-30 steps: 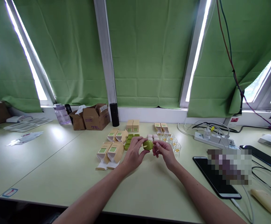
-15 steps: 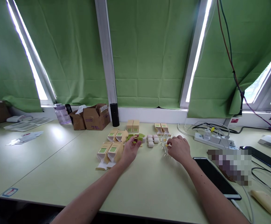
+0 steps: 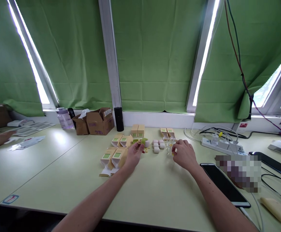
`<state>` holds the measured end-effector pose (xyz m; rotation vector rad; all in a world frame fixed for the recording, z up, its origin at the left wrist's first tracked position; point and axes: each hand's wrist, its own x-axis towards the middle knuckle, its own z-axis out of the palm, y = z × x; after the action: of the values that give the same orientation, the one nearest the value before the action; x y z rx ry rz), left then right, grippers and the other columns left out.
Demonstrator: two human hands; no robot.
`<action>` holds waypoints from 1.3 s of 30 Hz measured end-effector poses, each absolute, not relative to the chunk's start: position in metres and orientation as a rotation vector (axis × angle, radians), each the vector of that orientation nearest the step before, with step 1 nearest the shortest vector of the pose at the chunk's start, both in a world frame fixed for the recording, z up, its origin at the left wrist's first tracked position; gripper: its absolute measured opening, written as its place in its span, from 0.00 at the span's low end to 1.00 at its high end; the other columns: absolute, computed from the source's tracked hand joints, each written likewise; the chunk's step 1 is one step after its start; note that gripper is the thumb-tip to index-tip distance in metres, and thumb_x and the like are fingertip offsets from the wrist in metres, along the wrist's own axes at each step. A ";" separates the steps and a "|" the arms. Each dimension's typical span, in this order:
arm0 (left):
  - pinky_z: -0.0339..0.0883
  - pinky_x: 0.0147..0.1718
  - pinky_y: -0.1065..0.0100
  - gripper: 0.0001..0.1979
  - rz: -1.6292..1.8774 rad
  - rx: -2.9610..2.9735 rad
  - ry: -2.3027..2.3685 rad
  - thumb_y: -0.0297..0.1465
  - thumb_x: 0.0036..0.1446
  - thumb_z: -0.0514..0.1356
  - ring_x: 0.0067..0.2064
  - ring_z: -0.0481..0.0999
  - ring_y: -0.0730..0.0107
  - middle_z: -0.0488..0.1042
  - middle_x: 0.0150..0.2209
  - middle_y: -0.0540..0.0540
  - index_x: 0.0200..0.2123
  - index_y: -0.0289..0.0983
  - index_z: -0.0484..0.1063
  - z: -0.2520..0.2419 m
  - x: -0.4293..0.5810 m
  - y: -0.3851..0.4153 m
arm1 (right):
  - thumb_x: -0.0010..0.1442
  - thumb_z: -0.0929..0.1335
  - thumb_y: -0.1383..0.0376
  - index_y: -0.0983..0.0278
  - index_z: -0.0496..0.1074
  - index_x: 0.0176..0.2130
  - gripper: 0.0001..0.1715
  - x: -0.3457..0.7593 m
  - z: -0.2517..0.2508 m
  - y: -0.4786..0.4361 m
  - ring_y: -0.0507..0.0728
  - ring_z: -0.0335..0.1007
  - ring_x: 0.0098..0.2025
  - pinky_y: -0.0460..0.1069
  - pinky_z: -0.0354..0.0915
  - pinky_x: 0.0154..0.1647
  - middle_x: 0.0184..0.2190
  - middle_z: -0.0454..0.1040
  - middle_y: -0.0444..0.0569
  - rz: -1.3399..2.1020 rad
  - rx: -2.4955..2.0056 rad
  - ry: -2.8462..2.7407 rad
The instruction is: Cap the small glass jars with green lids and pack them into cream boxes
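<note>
My left hand (image 3: pixel 133 156) is closed in a pinch around a small green and white plastic piece (image 3: pixel 144 142), held just above the table. Behind and below it lie more small green and yellow parts, partly covered by the fingers. My right hand (image 3: pixel 185 154) has its fingertips together at a group of clear, flower-like pieces (image 3: pixel 170 144) with yellow centres. One such piece seems pinched there, mostly hidden by the fingers. Between my hands sits a cluster of small whitish-pink rounded blocks (image 3: pixel 156 149). Open kraft boxes (image 3: pixel 119 155) with green labels stand left of my left hand.
Further back are kraft boxes (image 3: pixel 141 130), more open ones (image 3: pixel 170 132), a black cylinder (image 3: pixel 118 119) and cardboard cartons (image 3: pixel 100 121). On the right lie a phone (image 3: pixel 224 183), a power strip (image 3: pixel 222 145) and cables. At far left, another person's hand (image 3: pixel 2 138) rests near papers.
My left hand has turned slightly and shifted a little left with the green and white piece. My right hand has drawn slightly nearer. Another person's hand has come in at far left.
</note>
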<state>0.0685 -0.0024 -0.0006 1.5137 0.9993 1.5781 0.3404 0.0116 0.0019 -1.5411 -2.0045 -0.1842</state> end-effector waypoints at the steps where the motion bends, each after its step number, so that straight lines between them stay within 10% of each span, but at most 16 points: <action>1: 0.69 0.35 0.68 0.28 1.575 1.505 1.004 0.58 0.56 0.65 0.32 0.73 0.69 0.76 0.31 0.47 0.35 0.35 0.76 -0.001 0.069 -0.002 | 0.55 0.70 0.71 0.61 0.77 0.32 0.07 0.339 0.002 0.013 0.66 0.67 0.52 0.59 0.63 0.51 0.45 0.75 0.56 -0.097 -1.447 -1.949; 10: 0.68 0.35 0.67 0.29 1.555 1.506 1.028 0.59 0.56 0.65 0.31 0.73 0.68 0.76 0.30 0.47 0.37 0.35 0.78 0.000 0.070 -0.002 | 0.56 0.76 0.43 0.59 0.69 0.36 0.25 0.306 -0.006 0.016 0.59 0.74 0.44 0.59 0.77 0.45 0.47 0.76 0.50 1.021 -0.719 -1.353; 17: 0.67 0.34 0.68 0.31 1.542 1.520 1.076 0.60 0.55 0.64 0.31 0.73 0.67 0.76 0.29 0.47 0.37 0.35 0.78 0.000 0.069 -0.002 | 0.53 0.80 0.48 0.58 0.71 0.37 0.25 0.290 -0.005 0.004 0.60 0.78 0.47 0.66 0.77 0.53 0.43 0.77 0.46 1.292 -0.542 -1.115; 39: 0.68 0.35 0.68 0.31 1.517 1.568 1.020 0.61 0.55 0.64 0.33 0.71 0.68 0.74 0.29 0.47 0.26 0.36 0.73 0.007 0.074 -0.009 | 0.51 0.82 0.51 0.57 0.74 0.48 0.30 0.281 -0.005 -0.007 0.56 0.77 0.38 0.49 0.71 0.33 0.40 0.83 0.48 1.467 -0.484 -0.961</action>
<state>0.0738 -0.0089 0.0068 1.5684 1.0204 1.5167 0.2814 -0.0065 -0.0049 -0.4836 -0.9615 1.4671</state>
